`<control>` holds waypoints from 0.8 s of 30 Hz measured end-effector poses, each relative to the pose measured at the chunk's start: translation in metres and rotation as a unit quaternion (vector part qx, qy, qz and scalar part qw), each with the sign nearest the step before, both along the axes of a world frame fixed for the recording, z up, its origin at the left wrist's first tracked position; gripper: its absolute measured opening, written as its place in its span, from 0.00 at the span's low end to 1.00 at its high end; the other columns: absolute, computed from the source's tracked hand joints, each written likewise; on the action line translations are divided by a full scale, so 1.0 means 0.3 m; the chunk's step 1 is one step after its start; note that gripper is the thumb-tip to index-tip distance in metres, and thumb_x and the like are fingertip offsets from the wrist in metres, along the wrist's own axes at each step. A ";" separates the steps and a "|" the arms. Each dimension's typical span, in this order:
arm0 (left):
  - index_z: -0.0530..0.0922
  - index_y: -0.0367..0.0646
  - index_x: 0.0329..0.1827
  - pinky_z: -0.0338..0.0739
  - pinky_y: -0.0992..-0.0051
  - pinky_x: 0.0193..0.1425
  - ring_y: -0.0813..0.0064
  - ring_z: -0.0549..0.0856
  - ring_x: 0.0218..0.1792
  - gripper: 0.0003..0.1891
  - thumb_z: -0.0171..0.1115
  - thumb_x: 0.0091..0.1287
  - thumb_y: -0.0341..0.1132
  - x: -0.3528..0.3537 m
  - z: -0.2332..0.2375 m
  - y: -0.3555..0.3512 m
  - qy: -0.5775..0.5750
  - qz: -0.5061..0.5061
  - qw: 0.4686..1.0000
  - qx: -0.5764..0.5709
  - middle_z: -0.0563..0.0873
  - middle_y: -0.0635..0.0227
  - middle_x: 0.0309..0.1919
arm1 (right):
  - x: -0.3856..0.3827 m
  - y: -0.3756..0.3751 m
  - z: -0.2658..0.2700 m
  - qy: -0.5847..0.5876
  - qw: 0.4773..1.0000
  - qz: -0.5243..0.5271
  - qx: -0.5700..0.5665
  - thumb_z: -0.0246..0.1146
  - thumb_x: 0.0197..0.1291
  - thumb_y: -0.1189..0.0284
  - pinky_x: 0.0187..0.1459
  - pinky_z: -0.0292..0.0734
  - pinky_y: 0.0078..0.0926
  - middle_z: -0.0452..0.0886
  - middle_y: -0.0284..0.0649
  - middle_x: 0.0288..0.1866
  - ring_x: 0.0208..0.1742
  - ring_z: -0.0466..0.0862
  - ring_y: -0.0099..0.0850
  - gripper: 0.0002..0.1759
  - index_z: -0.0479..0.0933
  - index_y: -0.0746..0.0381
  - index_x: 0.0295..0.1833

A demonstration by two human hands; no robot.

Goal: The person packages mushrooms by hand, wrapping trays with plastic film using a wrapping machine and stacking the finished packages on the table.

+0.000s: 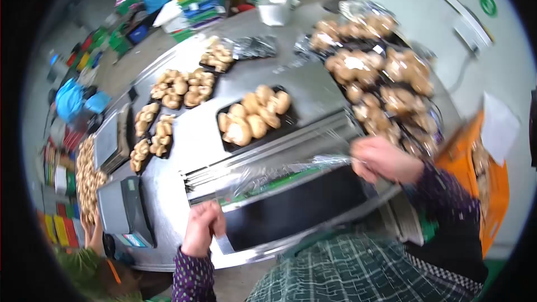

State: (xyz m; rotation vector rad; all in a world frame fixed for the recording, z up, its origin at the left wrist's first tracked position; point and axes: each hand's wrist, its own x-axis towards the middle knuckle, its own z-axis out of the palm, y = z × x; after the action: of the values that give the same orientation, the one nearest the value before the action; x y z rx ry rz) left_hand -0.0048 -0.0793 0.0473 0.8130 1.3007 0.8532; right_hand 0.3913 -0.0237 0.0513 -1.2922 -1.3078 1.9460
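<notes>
A sheet of clear cling film (268,182) stretches between my two hands, above the wrapping machine (296,207) with its black plate. My left hand (204,225) is closed at the film's left end. At the other end, my right hand (386,161) is closed on the film, higher up and farther right. Just beyond the film, a black tray (288,120) full of mushrooms (254,114) rests on the steel surface, unwrapped. Part of the film is blurred.
Wrapped mushroom packs (386,78) are piled at the right, near an orange crate (492,190). Several open mushroom trays (182,86) stand at the left by scales (123,207). Empty black trays (254,47) lie farther back. A co-worker (95,268) is at lower left.
</notes>
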 end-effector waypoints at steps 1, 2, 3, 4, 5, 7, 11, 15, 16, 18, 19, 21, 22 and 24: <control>0.67 0.43 0.19 0.64 0.79 0.16 0.79 0.64 0.09 0.15 0.51 0.67 0.34 0.007 0.056 -0.008 -0.117 0.021 0.993 -0.021 0.68 0.70 0.10 | -0.044 -0.007 0.101 0.093 0.989 -0.103 -0.051 0.50 0.66 0.67 0.16 0.67 0.21 0.73 0.41 0.17 0.15 0.74 0.28 0.16 0.70 0.63 0.27; 0.66 0.44 0.20 0.65 0.76 0.17 0.77 0.66 0.11 0.16 0.49 0.68 0.36 0.026 0.120 0.042 -0.153 0.021 0.978 0.138 0.68 0.71 0.12 | -0.063 0.054 0.147 0.206 0.975 -0.054 0.062 0.49 0.66 0.68 0.17 0.68 0.22 0.74 0.44 0.19 0.16 0.75 0.32 0.14 0.70 0.63 0.29; 0.64 0.44 0.21 0.67 0.74 0.18 0.75 0.68 0.13 0.16 0.48 0.69 0.37 0.047 0.172 0.108 -0.182 0.017 0.941 0.284 0.68 0.71 0.14 | -0.105 0.134 0.169 0.318 0.934 -0.033 0.160 0.48 0.66 0.69 0.21 0.71 0.23 0.77 0.46 0.24 0.22 0.78 0.33 0.14 0.71 0.65 0.31; 0.69 0.41 0.28 0.76 0.71 0.31 0.71 0.78 0.27 0.14 0.47 0.70 0.39 0.023 0.172 0.213 -0.218 0.071 0.915 0.333 0.77 0.63 0.25 | -0.170 0.227 0.227 0.316 0.932 -0.060 0.167 0.49 0.66 0.69 0.30 0.76 0.25 0.80 0.49 0.32 0.30 0.80 0.33 0.13 0.73 0.67 0.35; 0.72 0.37 0.36 0.78 0.71 0.43 0.69 0.80 0.41 0.12 0.46 0.71 0.37 0.071 0.202 0.336 -0.154 0.133 0.918 0.339 0.80 0.57 0.38 | -0.243 0.345 0.207 0.331 0.906 -0.184 0.189 0.49 0.65 0.70 0.36 0.77 0.27 0.81 0.49 0.38 0.36 0.81 0.32 0.13 0.74 0.69 0.39; 0.78 0.38 0.34 0.78 0.71 0.44 0.72 0.81 0.37 0.10 0.51 0.69 0.33 0.079 0.085 0.609 0.076 0.142 0.875 0.456 0.82 0.62 0.40 | -0.344 0.606 0.028 0.191 0.880 -0.263 0.347 0.50 0.62 0.72 0.37 0.77 0.28 0.82 0.44 0.35 0.33 0.81 0.30 0.13 0.75 0.70 0.36; 0.81 0.34 0.36 0.76 0.68 0.39 0.60 0.85 0.33 0.12 0.56 0.65 0.35 0.047 -0.301 0.781 0.483 0.071 0.832 0.263 0.85 0.56 0.32 | -0.385 0.766 -0.440 -0.186 0.823 -0.220 0.490 0.60 0.55 0.65 0.44 0.76 0.33 0.80 0.49 0.39 0.38 0.81 0.41 0.14 0.77 0.67 0.31; 0.81 0.37 0.41 0.74 0.71 0.51 0.59 0.83 0.45 0.11 0.54 0.67 0.35 0.039 -0.352 0.704 0.405 0.042 0.825 0.392 0.84 0.54 0.42 | -0.325 0.750 -0.363 -0.192 0.850 -0.001 0.490 0.60 0.56 0.67 0.52 0.71 0.35 0.77 0.48 0.48 0.50 0.77 0.43 0.12 0.77 0.67 0.31; 0.80 0.36 0.42 0.75 0.73 0.46 0.63 0.83 0.40 0.12 0.55 0.67 0.36 0.029 -0.258 0.675 0.406 -0.052 0.868 0.282 0.85 0.59 0.39 | -0.319 0.751 -0.354 -0.190 0.847 0.049 0.494 0.58 0.58 0.67 0.50 0.72 0.35 0.77 0.47 0.47 0.48 0.77 0.43 0.12 0.76 0.66 0.32; 0.78 0.36 0.41 0.74 0.77 0.37 0.75 0.81 0.31 0.15 0.53 0.70 0.41 0.005 -0.250 0.666 0.199 -0.020 0.955 0.217 0.82 0.67 0.28 | -0.331 0.710 -0.288 -0.183 0.866 0.014 0.464 0.55 0.62 0.67 0.43 0.73 0.39 0.78 0.51 0.38 0.41 0.78 0.48 0.11 0.71 0.66 0.37; 0.78 0.36 0.40 0.74 0.78 0.32 0.78 0.80 0.26 0.16 0.51 0.71 0.43 0.019 -0.223 0.634 0.099 0.011 0.976 0.192 0.81 0.69 0.25 | -0.331 0.692 -0.262 -0.207 0.868 0.017 0.451 0.54 0.63 0.67 0.40 0.73 0.40 0.78 0.52 0.33 0.38 0.79 0.50 0.11 0.70 0.66 0.38; 0.78 0.37 0.42 0.65 0.85 0.17 0.84 0.72 0.13 0.19 0.48 0.72 0.46 0.017 -0.124 0.553 0.101 -0.040 0.993 0.039 0.78 0.72 0.19 | -0.335 0.620 -0.166 -0.184 0.864 0.018 0.468 0.54 0.64 0.67 0.33 0.72 0.43 0.76 0.53 0.25 0.32 0.78 0.53 0.11 0.69 0.65 0.39; 0.78 0.37 0.40 0.65 0.83 0.17 0.83 0.72 0.13 0.19 0.48 0.72 0.45 0.024 -0.094 0.492 0.139 -0.027 0.987 0.078 0.77 0.72 0.17 | -0.332 0.563 -0.134 -0.158 0.834 0.001 0.528 0.56 0.62 0.71 0.28 0.71 0.40 0.76 0.51 0.23 0.28 0.78 0.52 0.08 0.68 0.65 0.38; 0.79 0.36 0.37 0.67 0.81 0.18 0.81 0.74 0.14 0.16 0.49 0.70 0.40 0.028 -0.035 0.337 0.268 -0.073 0.939 0.202 0.78 0.70 0.17 | -0.294 0.388 -0.048 -0.140 0.795 -0.012 0.590 0.56 0.60 0.80 0.28 0.71 0.31 0.76 0.48 0.27 0.26 0.77 0.44 0.02 0.70 0.66 0.36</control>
State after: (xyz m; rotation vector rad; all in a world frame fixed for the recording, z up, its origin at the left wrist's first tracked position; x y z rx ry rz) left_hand 0.0036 0.0217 0.0366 1.5298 1.5302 0.8189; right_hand 0.3030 0.0926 0.0368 -0.8657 -2.0762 0.5395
